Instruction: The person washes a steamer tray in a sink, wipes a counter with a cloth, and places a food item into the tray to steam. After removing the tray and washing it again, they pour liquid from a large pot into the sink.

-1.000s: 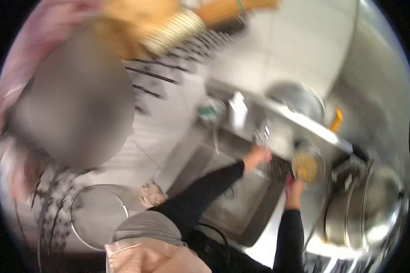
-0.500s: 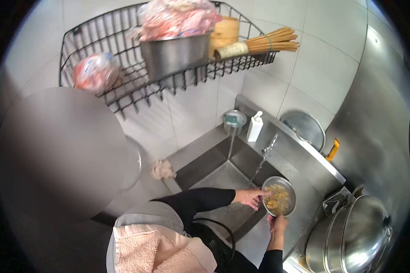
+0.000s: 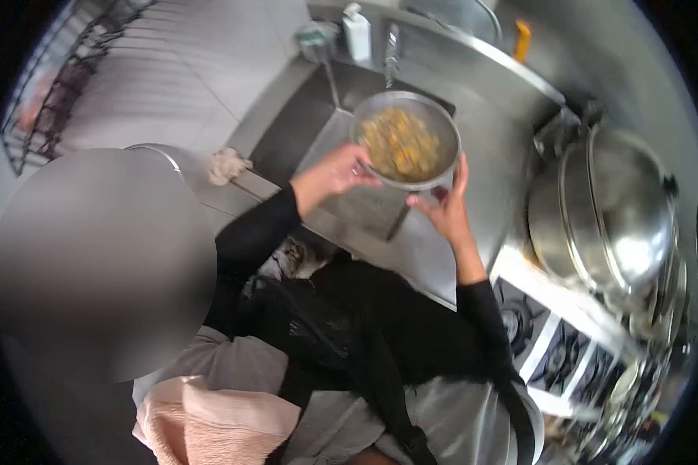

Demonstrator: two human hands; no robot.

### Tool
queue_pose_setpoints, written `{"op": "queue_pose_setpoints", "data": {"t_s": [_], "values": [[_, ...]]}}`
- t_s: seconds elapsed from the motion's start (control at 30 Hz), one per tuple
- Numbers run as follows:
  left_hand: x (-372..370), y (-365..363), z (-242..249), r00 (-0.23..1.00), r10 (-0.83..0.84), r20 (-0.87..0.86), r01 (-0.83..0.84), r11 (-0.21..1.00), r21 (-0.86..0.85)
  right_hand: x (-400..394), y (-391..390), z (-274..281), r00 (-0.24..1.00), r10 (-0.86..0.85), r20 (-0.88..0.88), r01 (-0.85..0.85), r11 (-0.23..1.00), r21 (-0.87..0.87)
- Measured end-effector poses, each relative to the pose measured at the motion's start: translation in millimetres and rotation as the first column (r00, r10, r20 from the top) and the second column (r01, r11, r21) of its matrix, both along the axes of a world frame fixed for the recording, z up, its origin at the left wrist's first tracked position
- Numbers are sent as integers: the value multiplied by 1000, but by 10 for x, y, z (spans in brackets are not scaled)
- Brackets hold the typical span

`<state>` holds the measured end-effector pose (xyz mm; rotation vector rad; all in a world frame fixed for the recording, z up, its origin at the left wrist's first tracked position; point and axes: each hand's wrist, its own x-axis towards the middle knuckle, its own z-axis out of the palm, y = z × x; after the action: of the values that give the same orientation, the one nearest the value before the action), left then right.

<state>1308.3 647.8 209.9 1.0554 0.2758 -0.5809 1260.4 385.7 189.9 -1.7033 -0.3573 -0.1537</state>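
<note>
A round metal bowl (image 3: pixel 445 138) is held up over the sink's front right part. Inside it lie small yellow-brown food pieces (image 3: pixel 402 143), blurred, whose kind I cannot make out. My left hand (image 3: pixel 341 170) grips the bowl's left rim, thumb near the edge. On the lower right side, my right hand (image 3: pixel 447 203) supports it with fingers along the wall. The metal sink (image 3: pixel 283 147) stretches behind and below the bowl, and a faucet (image 3: pixel 392 50) stands just beyond.
A white bottle (image 3: pixel 357 32) and a small metal container (image 3: pixel 318 43) stand behind the sink. A crumpled cloth (image 3: pixel 228 166) lies on its left edge. To the right, a large domed steamer pot (image 3: pixel 613 209) rises near the gas stove (image 3: pixel 554 341). A wire rack (image 3: pixel 70 85) hangs upper left.
My left hand has moved from the food inside the bowl to its rim. The bowl is now lifted nearer, in both hands. My view has turned right and down.
</note>
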Motion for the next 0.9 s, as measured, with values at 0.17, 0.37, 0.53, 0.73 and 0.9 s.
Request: {"op": "queue_pose_setpoints", "data": {"t_s": [0.17, 0.37, 0.53, 0.73, 0.9], "values": [[-148, 113, 498, 996, -62, 70, 56, 995, 89, 44, -40, 327, 998, -11, 65, 16, 996, -86], [-205, 292, 847, 982, -150, 117, 150, 989, 11, -92, -56, 667, 988, -111, 105, 124, 983, -132], [-824, 791, 2171, 550, -500, 669, -419, 528, 739, -97, -271, 801, 947, -99, 305, 172, 959, -225], [-1206, 1575, 3831, 478, -785, 393, -878, -431, 207, 13, -343, 1388, 993, -55, 100, 61, 996, -60], [-938, 1869, 4230, 400, -837, 373, -882, -462, -94, 345, -535, 1823, 979, 27, 202, -20, 999, -36]]}}
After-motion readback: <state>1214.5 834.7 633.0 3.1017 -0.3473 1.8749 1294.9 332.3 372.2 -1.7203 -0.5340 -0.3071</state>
